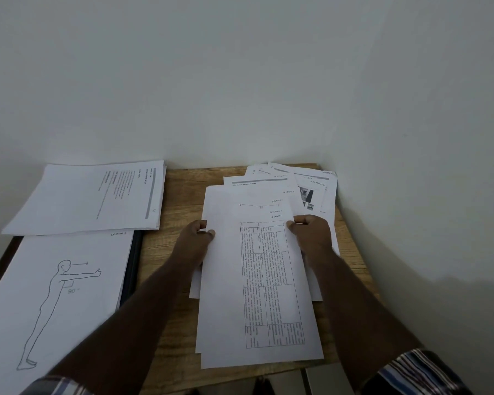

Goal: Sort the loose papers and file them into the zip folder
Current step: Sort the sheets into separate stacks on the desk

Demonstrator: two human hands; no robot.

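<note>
While the head view looks down on the wooden counter (180,195), a table-printed sheet (257,292) is pinched at its far corners, the left hand (196,238) curled on one edge, the right hand (311,232) on the other. Beneath it the loose papers (297,189) are fanned untidily. Two sorted piles are seen at left: a text stack (83,198) and a figure-drawing sheet (57,295) over a dark folder edge (134,269). With such a light pinch, lower sheets could be dragged along and mis-sorted.
</note>
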